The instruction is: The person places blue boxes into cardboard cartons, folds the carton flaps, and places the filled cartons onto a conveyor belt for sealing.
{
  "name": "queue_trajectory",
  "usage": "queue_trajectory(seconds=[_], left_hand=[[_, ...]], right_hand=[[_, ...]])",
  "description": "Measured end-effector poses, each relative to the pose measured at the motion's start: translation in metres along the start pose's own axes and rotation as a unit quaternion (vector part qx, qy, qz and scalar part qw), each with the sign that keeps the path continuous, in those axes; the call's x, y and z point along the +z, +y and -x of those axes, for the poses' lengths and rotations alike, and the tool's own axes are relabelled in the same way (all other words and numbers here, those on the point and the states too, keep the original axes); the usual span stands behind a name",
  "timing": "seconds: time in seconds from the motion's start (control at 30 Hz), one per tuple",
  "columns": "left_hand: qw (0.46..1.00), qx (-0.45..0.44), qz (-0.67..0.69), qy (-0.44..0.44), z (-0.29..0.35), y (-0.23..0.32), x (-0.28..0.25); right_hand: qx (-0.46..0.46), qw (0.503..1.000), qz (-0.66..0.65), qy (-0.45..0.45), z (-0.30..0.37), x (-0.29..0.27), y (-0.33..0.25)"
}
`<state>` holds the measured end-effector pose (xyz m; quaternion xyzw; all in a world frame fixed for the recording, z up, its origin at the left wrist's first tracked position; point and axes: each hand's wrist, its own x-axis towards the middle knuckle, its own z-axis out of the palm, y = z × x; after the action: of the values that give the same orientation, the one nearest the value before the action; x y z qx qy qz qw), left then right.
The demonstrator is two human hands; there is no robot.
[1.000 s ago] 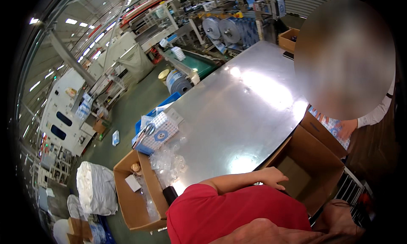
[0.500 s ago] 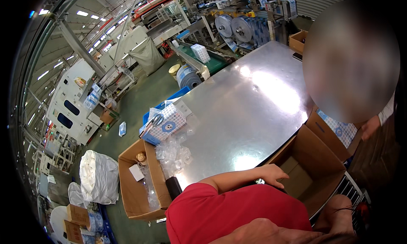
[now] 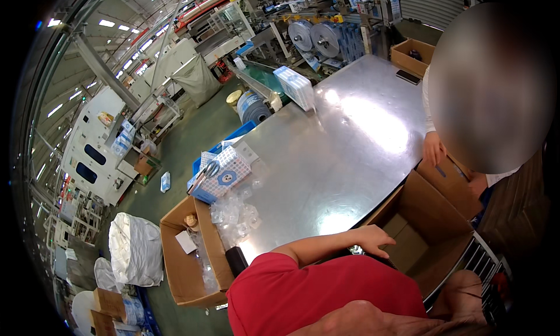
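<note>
My left hand (image 3: 375, 241) reaches over the near side of a large cardboard box (image 3: 438, 219) with its flaps up. Its fingers are stretched out, thumb apart, and hold nothing. Bare cardboard shows inside the box. My bent right arm (image 3: 465, 292) appears at the lower right, while its hand is out of sight. A blue-and-white plastic-wrapped package (image 3: 296, 88) stands tilted at the far left edge of the metal table (image 3: 303, 166), beside the green conveyor (image 3: 259, 76).
Scissors (image 3: 211, 169) lie on a patterned pack (image 3: 228, 171) beside clear plastic pieces (image 3: 236, 216). An open carton (image 3: 192, 251) stands at the left. Across the table, a co-worker's hand (image 3: 433, 149) rests at another carton (image 3: 446, 181). A phone (image 3: 408, 77) lies near a small box (image 3: 413, 54).
The wrapped package has moved from the conveyor to the table's edge. The co-worker's hand has come to the neighbouring carton, where the patterned pack no longer shows. My left hand stays put.
</note>
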<state>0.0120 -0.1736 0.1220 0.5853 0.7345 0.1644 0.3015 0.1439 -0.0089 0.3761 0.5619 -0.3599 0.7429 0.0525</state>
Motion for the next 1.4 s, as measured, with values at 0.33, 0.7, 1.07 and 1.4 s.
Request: queue_trajectory(seconds=[0.33,0.7,1.07,1.4], left_hand=[[1.0,0.015,0.003,-0.023,-0.011,-0.001,-0.005],[0.999,0.021,0.022,-0.019,-0.011,-0.003,-0.007],[0.998,0.015,0.056,-0.024,-0.012,-0.002,-0.01],[0.949,0.051,0.299,-0.08,-0.025,-0.019,-0.009]], right_hand=[[0.0,1.0,0.012,-0.013,-0.001,-0.001,0.0],[0.005,1.0,0.007,-0.029,-0.007,-0.011,0.011],[0.005,0.997,0.044,-0.061,-0.016,-0.024,0.015],[0.45,0.813,0.367,-0.036,0.037,-0.107,0.058]])
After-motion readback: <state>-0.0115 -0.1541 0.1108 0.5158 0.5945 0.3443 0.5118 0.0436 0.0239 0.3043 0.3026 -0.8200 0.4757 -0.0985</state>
